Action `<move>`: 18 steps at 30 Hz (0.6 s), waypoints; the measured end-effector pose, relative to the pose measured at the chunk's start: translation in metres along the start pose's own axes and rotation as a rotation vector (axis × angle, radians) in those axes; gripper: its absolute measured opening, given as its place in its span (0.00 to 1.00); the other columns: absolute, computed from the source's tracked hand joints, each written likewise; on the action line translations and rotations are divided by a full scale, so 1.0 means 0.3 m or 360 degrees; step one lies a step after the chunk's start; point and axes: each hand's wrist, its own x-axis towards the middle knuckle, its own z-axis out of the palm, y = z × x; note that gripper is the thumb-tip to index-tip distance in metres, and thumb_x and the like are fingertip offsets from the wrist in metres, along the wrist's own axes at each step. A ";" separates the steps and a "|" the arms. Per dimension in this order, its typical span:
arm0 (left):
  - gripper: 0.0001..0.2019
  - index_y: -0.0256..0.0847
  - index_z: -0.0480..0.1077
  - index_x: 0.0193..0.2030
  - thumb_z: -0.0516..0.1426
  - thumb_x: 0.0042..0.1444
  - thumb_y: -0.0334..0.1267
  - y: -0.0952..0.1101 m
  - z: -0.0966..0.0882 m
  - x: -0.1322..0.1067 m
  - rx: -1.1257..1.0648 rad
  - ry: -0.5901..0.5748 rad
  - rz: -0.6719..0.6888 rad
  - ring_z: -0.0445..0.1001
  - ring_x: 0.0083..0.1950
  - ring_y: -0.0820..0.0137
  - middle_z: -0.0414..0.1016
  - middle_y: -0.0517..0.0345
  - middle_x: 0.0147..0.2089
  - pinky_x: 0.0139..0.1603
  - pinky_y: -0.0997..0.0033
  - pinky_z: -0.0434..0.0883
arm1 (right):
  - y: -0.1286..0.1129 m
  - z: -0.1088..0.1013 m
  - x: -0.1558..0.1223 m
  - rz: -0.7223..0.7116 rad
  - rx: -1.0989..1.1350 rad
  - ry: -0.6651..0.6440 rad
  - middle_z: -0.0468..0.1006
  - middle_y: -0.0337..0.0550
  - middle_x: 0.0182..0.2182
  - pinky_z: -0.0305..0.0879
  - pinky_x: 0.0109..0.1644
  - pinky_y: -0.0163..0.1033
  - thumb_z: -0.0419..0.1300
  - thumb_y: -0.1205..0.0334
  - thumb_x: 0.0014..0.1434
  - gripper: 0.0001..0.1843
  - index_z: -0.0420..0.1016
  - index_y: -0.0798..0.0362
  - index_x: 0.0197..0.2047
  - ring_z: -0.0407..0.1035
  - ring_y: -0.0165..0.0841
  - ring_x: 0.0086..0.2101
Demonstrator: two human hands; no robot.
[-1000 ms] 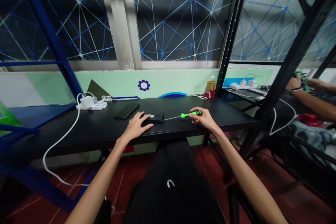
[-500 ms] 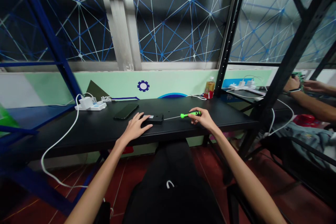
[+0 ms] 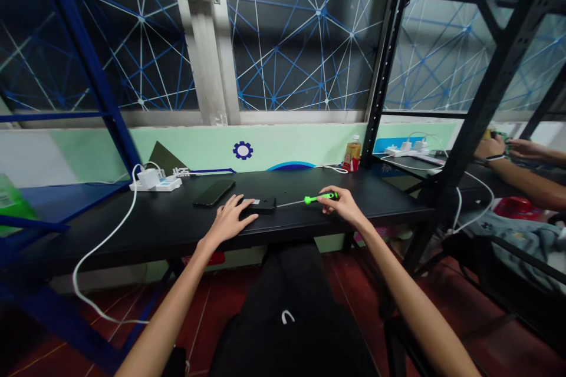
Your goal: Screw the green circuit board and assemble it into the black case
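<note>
A small black box (image 3: 265,206) with a whitish label lies on the black table, close to its front edge. My left hand (image 3: 230,219) grips its left end, fingers over the top and thumb along the near side; part of the box is hidden under the fingers. To the right, my right hand (image 3: 339,204) pinches the handle of a green and black screwdriver (image 3: 313,198). The thin metal shaft runs left, almost level, with its tip at the right end of the box. Whether the tip is inside or only touching, I cannot tell.
A dark phone (image 3: 214,192) lies behind my left hand. Farther left is a white power strip (image 3: 161,182) with a hanging cable. A drink bottle (image 3: 352,154) stands at the back right. Another person's hands (image 3: 493,147) work at the far right.
The view has tilted slightly upward, so the scene sits a little lower. Both hands, the box and the screwdriver keep nearly the same positions relative to each other.
</note>
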 end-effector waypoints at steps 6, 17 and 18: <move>0.27 0.52 0.64 0.66 0.48 0.64 0.59 0.005 -0.006 -0.005 -0.0001 0.0031 0.0029 0.50 0.73 0.46 0.56 0.45 0.72 0.62 0.33 0.58 | -0.006 0.005 -0.004 0.0008 0.0009 0.0006 0.74 0.36 0.19 0.67 0.22 0.34 0.70 0.46 0.47 0.24 0.74 0.56 0.39 0.71 0.31 0.20; 0.26 0.47 0.67 0.64 0.46 0.66 0.55 -0.003 0.013 0.005 0.0006 0.0104 0.0040 0.53 0.73 0.49 0.61 0.45 0.70 0.64 0.44 0.62 | -0.016 0.010 -0.012 -0.0027 -0.0041 0.0006 0.74 0.37 0.18 0.66 0.23 0.34 0.69 0.44 0.49 0.24 0.74 0.56 0.38 0.71 0.32 0.19; 0.25 0.45 0.67 0.64 0.46 0.67 0.54 -0.002 0.016 0.006 0.0014 0.0123 0.0035 0.54 0.73 0.50 0.61 0.45 0.70 0.65 0.47 0.61 | -0.019 0.010 -0.014 -0.0033 -0.0057 0.0002 0.74 0.38 0.18 0.66 0.23 0.34 0.69 0.43 0.49 0.24 0.74 0.56 0.37 0.71 0.32 0.19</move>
